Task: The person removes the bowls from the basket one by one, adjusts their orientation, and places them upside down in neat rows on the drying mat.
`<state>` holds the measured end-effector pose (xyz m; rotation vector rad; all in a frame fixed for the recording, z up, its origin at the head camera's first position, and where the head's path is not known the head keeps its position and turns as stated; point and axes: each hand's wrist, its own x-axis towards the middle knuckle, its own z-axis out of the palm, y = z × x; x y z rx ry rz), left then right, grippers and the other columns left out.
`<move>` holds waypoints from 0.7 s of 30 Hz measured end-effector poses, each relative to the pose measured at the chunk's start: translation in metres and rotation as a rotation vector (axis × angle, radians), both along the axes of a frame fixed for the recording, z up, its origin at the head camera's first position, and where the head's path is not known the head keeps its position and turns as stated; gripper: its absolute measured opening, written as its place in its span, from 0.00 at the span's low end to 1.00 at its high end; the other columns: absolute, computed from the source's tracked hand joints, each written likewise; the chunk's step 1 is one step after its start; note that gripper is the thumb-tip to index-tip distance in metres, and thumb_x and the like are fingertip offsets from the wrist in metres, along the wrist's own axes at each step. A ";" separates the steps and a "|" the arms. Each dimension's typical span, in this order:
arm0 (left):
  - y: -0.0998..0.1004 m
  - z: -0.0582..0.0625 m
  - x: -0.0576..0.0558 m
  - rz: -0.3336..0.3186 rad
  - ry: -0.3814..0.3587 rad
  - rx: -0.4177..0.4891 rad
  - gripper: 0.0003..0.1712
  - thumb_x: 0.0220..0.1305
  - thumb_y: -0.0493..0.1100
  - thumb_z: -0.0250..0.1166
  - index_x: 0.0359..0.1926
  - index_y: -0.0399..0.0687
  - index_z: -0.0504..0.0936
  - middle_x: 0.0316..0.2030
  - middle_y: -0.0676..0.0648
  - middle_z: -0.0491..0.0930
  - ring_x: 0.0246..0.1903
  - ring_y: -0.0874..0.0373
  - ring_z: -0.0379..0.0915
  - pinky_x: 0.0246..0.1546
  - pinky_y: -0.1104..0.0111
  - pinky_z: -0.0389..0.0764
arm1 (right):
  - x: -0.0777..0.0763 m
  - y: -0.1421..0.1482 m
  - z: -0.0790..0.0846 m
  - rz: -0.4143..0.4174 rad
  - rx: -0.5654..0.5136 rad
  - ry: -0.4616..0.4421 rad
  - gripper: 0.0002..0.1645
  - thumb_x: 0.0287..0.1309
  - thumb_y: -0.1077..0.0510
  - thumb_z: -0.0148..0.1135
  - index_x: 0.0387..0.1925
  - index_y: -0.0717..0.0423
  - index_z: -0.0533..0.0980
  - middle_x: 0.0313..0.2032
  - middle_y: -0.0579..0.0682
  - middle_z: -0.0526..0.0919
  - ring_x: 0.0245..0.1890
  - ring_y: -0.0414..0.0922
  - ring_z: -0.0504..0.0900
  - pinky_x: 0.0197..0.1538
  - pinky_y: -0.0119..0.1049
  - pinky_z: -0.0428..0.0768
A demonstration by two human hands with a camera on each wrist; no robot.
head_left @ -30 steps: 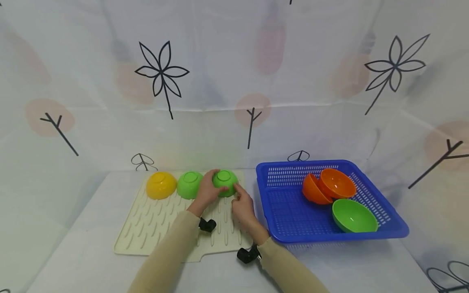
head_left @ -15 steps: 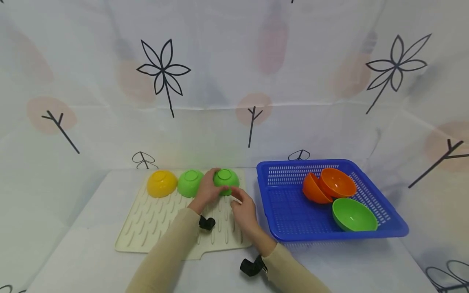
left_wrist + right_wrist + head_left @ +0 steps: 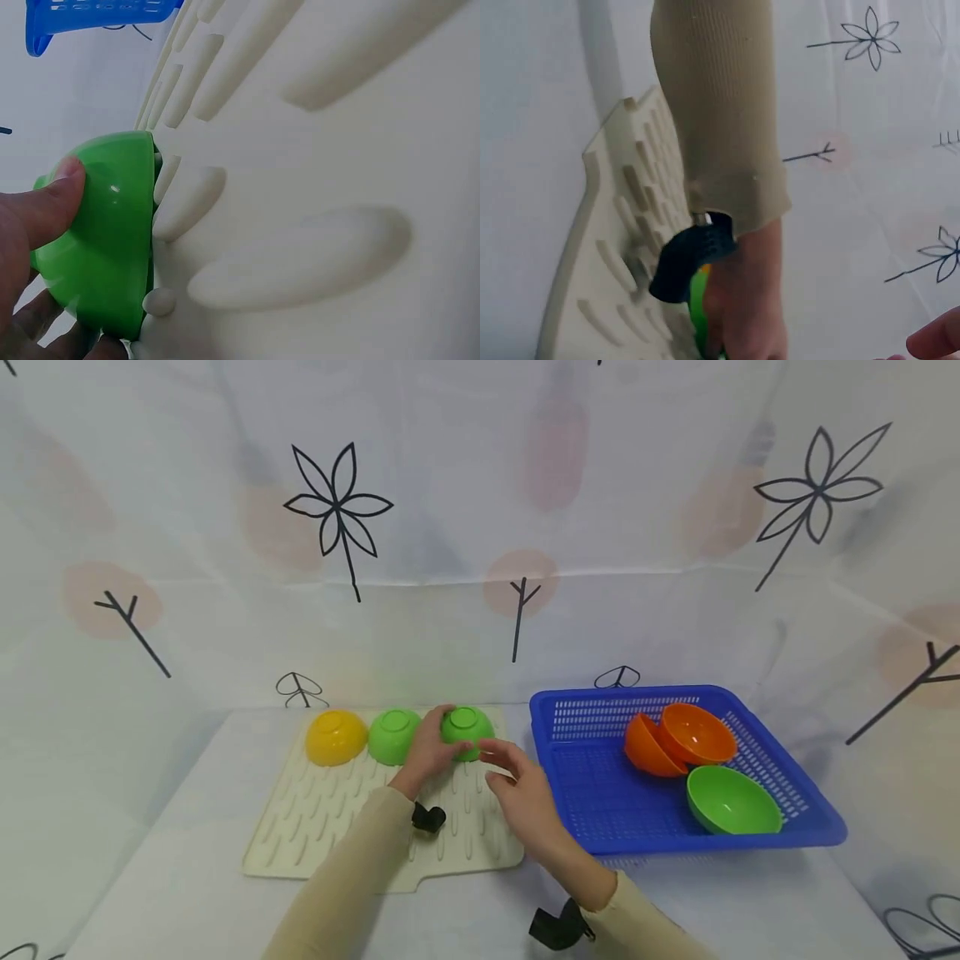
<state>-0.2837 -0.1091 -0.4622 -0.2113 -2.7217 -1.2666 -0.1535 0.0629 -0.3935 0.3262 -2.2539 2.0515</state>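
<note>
My left hand (image 3: 430, 750) curls around the glossy, round green bowl (image 3: 468, 725), upturned on the cream ridged board (image 3: 322, 827); my right hand (image 3: 528, 795), fingers loosely parted, holds nothing nearby.

I am working in a staged-looking setting, where plant-printed sheeting (image 3: 442, 502) is hanging behind and beside the white table (image 3: 187, 827) before me.

Three bowls (image 3: 392, 740) along the back of the board (image 3: 330, 839), left of the basket (image 3: 600, 797).
</note>
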 end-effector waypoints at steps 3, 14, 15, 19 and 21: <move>0.001 0.000 0.000 0.003 -0.019 0.007 0.43 0.57 0.44 0.76 0.70 0.42 0.66 0.67 0.38 0.68 0.68 0.43 0.62 0.68 0.52 0.63 | 0.002 0.019 0.014 0.000 0.040 0.013 0.25 0.65 0.74 0.53 0.61 0.56 0.75 0.57 0.51 0.80 0.60 0.48 0.77 0.62 0.49 0.74; 0.003 0.001 0.001 -0.006 -0.011 -0.020 0.44 0.57 0.45 0.76 0.70 0.41 0.64 0.67 0.38 0.67 0.68 0.42 0.61 0.69 0.52 0.62 | -0.027 0.128 0.063 -0.148 0.271 0.064 0.24 0.72 0.64 0.52 0.67 0.55 0.70 0.63 0.56 0.76 0.64 0.51 0.73 0.65 0.53 0.71; 0.003 0.001 0.001 -0.007 -0.010 -0.024 0.44 0.57 0.45 0.76 0.70 0.41 0.64 0.67 0.38 0.67 0.68 0.42 0.61 0.69 0.52 0.63 | -0.031 0.140 0.066 -0.164 0.295 0.054 0.24 0.73 0.62 0.52 0.68 0.55 0.69 0.63 0.56 0.75 0.64 0.52 0.72 0.65 0.53 0.70; 0.003 0.000 0.000 -0.011 -0.024 -0.022 0.45 0.57 0.46 0.75 0.71 0.42 0.64 0.68 0.39 0.66 0.68 0.43 0.61 0.69 0.53 0.62 | -0.046 0.183 0.070 -0.168 0.401 -0.034 0.26 0.75 0.56 0.50 0.70 0.58 0.67 0.64 0.61 0.73 0.64 0.57 0.71 0.66 0.55 0.69; 0.002 0.001 0.000 -0.011 -0.027 -0.017 0.44 0.58 0.46 0.75 0.71 0.42 0.64 0.68 0.39 0.66 0.68 0.43 0.60 0.69 0.53 0.62 | -0.053 0.199 0.067 -0.134 0.468 -0.086 0.27 0.75 0.55 0.51 0.70 0.60 0.65 0.65 0.64 0.70 0.65 0.61 0.69 0.66 0.58 0.68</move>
